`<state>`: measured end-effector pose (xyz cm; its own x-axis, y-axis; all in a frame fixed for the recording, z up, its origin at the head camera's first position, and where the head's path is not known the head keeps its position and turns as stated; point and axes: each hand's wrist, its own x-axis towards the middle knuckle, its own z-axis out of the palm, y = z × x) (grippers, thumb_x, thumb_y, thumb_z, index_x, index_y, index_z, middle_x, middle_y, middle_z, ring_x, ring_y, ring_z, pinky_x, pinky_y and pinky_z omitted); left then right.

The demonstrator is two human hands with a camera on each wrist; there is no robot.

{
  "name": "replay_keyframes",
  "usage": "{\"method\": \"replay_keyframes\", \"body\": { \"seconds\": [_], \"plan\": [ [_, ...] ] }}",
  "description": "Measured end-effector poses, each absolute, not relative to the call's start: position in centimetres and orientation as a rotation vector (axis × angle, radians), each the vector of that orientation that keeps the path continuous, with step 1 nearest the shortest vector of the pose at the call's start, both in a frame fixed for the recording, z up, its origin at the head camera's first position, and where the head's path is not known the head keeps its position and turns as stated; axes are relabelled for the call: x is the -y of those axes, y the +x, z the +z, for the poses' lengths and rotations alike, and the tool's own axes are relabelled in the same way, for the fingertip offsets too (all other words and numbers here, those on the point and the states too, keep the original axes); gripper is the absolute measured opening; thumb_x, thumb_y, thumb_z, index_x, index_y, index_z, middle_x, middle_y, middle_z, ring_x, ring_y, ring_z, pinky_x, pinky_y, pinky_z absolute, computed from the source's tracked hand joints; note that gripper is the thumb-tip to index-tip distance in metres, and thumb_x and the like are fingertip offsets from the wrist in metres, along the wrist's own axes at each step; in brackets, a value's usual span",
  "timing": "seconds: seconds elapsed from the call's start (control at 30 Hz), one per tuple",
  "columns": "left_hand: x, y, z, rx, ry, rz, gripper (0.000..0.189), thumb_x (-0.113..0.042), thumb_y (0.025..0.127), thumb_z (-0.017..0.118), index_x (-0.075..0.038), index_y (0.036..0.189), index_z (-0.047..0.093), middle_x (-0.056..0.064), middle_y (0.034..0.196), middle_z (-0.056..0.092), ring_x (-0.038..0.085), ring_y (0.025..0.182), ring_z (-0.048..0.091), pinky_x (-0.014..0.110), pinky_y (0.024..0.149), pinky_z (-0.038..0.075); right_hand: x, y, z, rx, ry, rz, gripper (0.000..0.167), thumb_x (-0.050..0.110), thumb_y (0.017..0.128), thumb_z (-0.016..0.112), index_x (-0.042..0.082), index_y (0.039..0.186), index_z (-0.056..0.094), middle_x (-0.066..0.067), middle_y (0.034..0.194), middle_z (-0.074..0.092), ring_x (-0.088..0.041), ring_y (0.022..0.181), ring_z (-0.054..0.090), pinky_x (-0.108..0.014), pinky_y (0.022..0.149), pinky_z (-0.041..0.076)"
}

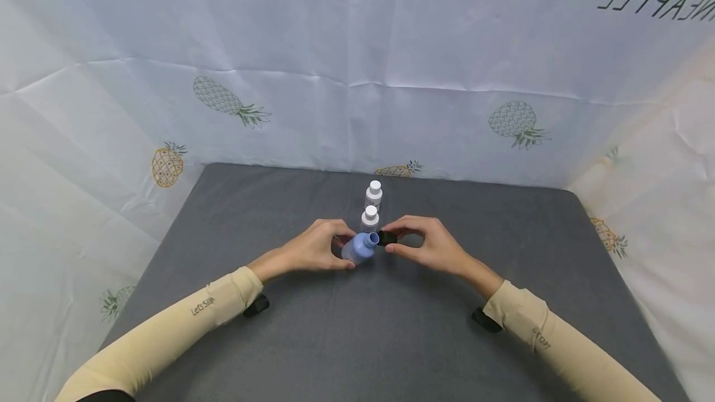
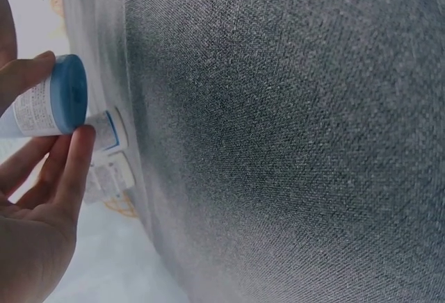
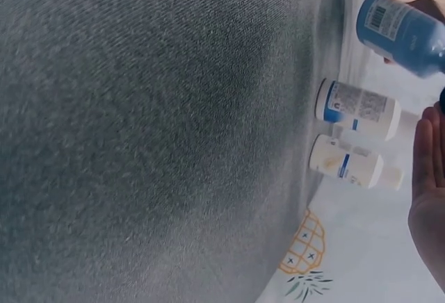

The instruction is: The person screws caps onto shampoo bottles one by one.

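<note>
My left hand [image 1: 321,245] grips a blue bottle [image 1: 359,249] by its lower body, thumb on one side and fingers on the other. The bottle is uncapped and tilted, its mouth facing right. In the left wrist view its blue base [image 2: 71,94] and a printed white label show. In the right wrist view the bottle [image 3: 402,35] is lifted off the table. Between thumb and fingers, my right hand [image 1: 427,244] pinches a black cap [image 1: 386,238] right beside the bottle's mouth.
Two white capped bottles stand upright just behind the hands, the nearer bottle [image 1: 370,219] in front of the farther bottle [image 1: 373,195]. They rest on a dark grey table [image 1: 357,340]. A white curtain [image 1: 357,123] with pineapple prints hangs behind and along the sides.
</note>
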<state>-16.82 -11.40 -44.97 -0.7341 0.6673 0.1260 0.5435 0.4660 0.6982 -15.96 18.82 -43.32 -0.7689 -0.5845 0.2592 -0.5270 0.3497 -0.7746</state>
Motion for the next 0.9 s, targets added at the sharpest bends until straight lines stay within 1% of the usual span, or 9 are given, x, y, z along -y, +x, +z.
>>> {"method": "replay_keyframes", "body": {
  "seconds": [0.17,0.27,0.4,0.67,0.9],
  "plan": [
    [11.4,-16.9,-45.0,-2.541,1.068,1.108,0.046,-0.018,0.080,0.097,-0.002,0.119,0.079,0.006,0.108,0.077,0.012,0.098,0.076,0.020,0.087,0.066,-18.2,-16.0,-43.3,-2.515,-1.056,-1.486,0.035,0.015,0.094,0.087,0.014,0.127,0.079,-0.001,0.118,0.079,-0.012,0.106,0.074,-0.032,0.098,0.065],
    [11.3,-16.8,-44.9,-2.542,1.058,1.084,0.045,-0.020,0.081,0.096,-0.002,0.119,0.079,0.006,0.109,0.077,0.012,0.097,0.075,0.019,0.087,0.065,-17.8,-15.9,-43.3,-2.507,-1.061,-1.511,0.038,0.013,0.094,0.086,0.009,0.130,0.077,-0.003,0.122,0.078,-0.013,0.109,0.074,-0.031,0.102,0.065],
    [11.2,-16.7,-44.8,-2.541,1.043,1.069,0.045,-0.019,0.082,0.096,-0.001,0.119,0.079,0.007,0.109,0.077,0.012,0.098,0.074,0.019,0.087,0.065,-17.3,-15.8,-43.3,-2.496,-1.056,-1.519,0.041,0.011,0.094,0.085,0.003,0.133,0.074,-0.009,0.127,0.078,-0.016,0.113,0.075,-0.034,0.106,0.064],
    [11.2,-16.8,-45.1,-2.544,1.024,1.074,0.045,-0.020,0.082,0.095,-0.002,0.120,0.080,0.006,0.108,0.076,0.010,0.096,0.073,0.018,0.086,0.065,-16.9,-15.8,-43.6,-2.468,-1.059,-1.515,0.041,0.009,0.095,0.083,0.008,0.135,0.074,-0.020,0.130,0.076,-0.020,0.115,0.075,-0.043,0.106,0.064],
    [11.3,-16.8,-45.0,-2.551,1.035,1.053,0.045,-0.022,0.083,0.095,-0.002,0.120,0.079,0.006,0.107,0.076,0.009,0.094,0.072,0.019,0.084,0.064,-16.9,-15.8,-43.8,-2.478,-1.062,-1.510,0.040,0.009,0.095,0.083,0.007,0.134,0.074,-0.019,0.129,0.076,-0.021,0.114,0.075,-0.044,0.105,0.064]
  ]
}}
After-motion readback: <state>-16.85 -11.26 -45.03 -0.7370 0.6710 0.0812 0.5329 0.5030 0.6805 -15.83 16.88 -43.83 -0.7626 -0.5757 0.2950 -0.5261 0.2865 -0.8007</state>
